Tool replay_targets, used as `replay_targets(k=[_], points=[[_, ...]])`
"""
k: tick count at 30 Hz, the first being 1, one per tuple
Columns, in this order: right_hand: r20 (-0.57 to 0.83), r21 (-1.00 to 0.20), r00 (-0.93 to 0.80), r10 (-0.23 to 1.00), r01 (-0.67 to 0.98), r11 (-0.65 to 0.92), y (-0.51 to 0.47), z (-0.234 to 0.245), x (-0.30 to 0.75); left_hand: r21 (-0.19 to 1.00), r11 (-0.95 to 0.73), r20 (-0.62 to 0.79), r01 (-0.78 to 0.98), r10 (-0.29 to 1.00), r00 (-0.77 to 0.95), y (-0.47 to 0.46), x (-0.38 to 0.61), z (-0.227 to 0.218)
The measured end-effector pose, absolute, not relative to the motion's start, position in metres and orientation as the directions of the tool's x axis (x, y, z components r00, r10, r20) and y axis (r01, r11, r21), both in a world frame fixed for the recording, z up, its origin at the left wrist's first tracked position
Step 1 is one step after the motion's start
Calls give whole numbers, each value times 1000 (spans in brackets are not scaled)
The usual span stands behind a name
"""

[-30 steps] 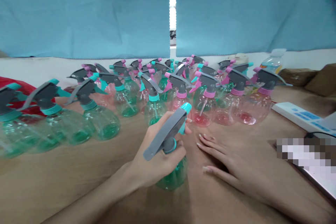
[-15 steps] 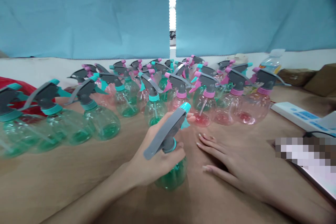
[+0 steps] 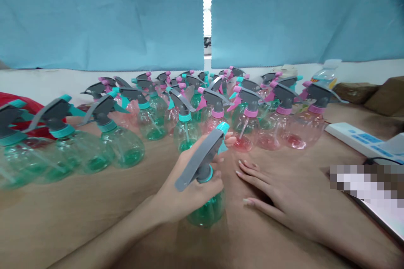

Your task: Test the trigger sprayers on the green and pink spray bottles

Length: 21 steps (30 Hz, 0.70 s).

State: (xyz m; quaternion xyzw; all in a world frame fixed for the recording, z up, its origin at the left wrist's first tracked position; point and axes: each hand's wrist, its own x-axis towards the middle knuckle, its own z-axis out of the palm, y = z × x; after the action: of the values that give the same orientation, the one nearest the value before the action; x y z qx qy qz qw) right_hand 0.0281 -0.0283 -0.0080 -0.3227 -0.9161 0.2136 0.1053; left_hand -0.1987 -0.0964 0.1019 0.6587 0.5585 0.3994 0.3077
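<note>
My left hand (image 3: 189,189) is wrapped round the neck of a green spray bottle (image 3: 206,212) at the middle front of the table. This bottle has a grey head with a turquoise nozzle and collar, and its nozzle points away to the upper right. Some of the bottle's body is hidden behind the fingers. To the right, my right hand (image 3: 280,201) lies palm down on the tabletop, fingers stretched out and apart, holding nothing. A clear pink spray bottle (image 3: 243,141) with a pink collar stands just beyond the fingertips of both hands.
Three green spray bottles (image 3: 123,151) stand at the left, near red material (image 3: 28,107). Many more green and pink ones crowd the back. On the right are a white power strip (image 3: 353,136), a pixelated device (image 3: 372,201) and brown boxes (image 3: 386,96). Blue curtains (image 3: 104,17) hang behind.
The held spray bottle has shifted very slightly, its head a little to the right and up. My left fingertips show a bit more beside the trigger. My right hand stays put.
</note>
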Motion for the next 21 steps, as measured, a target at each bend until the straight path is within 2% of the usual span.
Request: replay_targets(k=[5,21], points=[[66,-459,-768,637,543,703,-28,-10,29,880,-204,194,429,979,67,-95,-198,101],[67,-469,-767,638,540,699,-28,-10,29,886,-165,157,432,986,55,-95,-197,105]])
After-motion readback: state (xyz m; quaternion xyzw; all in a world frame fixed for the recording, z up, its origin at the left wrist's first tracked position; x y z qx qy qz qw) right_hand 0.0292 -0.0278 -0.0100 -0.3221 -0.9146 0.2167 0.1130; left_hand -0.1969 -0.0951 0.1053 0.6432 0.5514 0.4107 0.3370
